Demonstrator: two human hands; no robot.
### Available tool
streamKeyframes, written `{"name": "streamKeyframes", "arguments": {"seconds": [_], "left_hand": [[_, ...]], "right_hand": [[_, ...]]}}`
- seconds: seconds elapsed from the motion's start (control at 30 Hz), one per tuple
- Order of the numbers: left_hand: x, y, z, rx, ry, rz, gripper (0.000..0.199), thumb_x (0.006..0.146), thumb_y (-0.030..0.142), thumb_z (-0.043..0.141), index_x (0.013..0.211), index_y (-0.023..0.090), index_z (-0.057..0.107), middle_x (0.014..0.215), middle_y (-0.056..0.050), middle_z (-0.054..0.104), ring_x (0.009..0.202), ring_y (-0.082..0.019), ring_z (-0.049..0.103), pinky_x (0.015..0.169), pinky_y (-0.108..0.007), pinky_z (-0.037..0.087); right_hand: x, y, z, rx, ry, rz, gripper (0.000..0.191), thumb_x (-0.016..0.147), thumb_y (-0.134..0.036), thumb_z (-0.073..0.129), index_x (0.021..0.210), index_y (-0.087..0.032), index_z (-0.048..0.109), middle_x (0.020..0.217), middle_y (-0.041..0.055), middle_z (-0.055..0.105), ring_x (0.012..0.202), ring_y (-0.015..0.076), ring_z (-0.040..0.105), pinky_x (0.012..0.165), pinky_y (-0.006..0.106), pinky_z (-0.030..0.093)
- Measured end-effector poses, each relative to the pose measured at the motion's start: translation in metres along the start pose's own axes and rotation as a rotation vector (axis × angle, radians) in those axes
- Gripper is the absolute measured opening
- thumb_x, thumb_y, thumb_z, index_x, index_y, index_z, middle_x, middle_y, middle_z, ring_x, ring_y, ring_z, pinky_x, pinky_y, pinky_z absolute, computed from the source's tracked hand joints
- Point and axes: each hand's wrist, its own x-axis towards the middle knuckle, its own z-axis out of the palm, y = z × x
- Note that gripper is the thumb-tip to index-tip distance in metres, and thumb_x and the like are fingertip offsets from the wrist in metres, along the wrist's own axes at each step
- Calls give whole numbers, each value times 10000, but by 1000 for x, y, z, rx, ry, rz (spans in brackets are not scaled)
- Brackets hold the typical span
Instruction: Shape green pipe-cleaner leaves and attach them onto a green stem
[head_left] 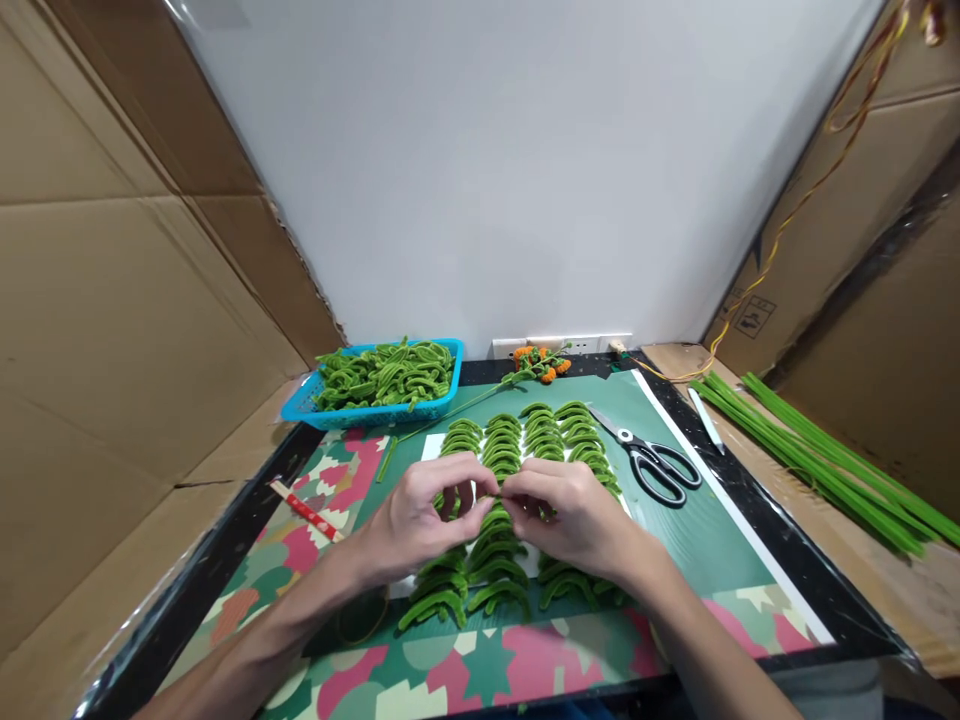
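My left hand and my right hand meet fingertip to fingertip over the middle of the mat, each closed in a pinch. A small bit of a green pipe cleaner shows between them; the fingers hide most of it. Beneath and around my hands, curved green pipe cleaner pieces lie in neat columns on a white sheet. Some of these columns are covered by my hands.
A blue basket heaped with bent green pieces stands back left. Black-handled scissors lie right, and an orange flower stem at the back. Farther right are a white-handled tool and long green stems. A red-wrapped stick lies left.
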Motion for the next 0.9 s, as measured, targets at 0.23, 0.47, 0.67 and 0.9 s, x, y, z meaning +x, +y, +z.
{"name": "streamKeyframes", "arguments": {"seconds": [0.23, 0.47, 0.67, 0.9], "left_hand": [[10, 6, -5, 223, -145, 197, 117, 1058, 199, 633, 1141, 209, 715, 950, -29, 728, 740, -119, 645, 639, -230, 454], [52, -4, -23, 452, -117, 65, 195, 1079, 320, 594, 1128, 223, 755, 1041, -27, 797, 762, -136, 706, 664, -243, 471], [104, -45, -25, 704, -205, -80, 251, 1044, 359, 575, 1140, 258, 783, 1076, -26, 834, 944, -226, 767, 762, -281, 502], [142, -75, -14, 846, -411, -118, 238, 947, 227, 580, 941, 195, 816, 898, -120, 818, 810, -265, 755, 696, -315, 461]], "right_hand": [[-18, -15, -11, -209, 25, 44, 153, 1008, -101, 595, 962, -182, 716, 791, 0, 660, 645, 137, 590, 600, 255, 393], [-69, -31, -62, -485, 43, 247, 185, 1091, -196, 558, 1012, -217, 724, 850, 27, 744, 702, 177, 703, 639, 263, 479], [-139, -31, -69, -312, 389, 477, 179, 1076, -312, 619, 1024, -223, 765, 900, 39, 804, 678, 163, 746, 620, 209, 588], [-165, -23, -61, -216, 474, 638, 294, 1029, -432, 670, 937, -204, 831, 903, 85, 835, 733, 217, 794, 669, 237, 640]]}}
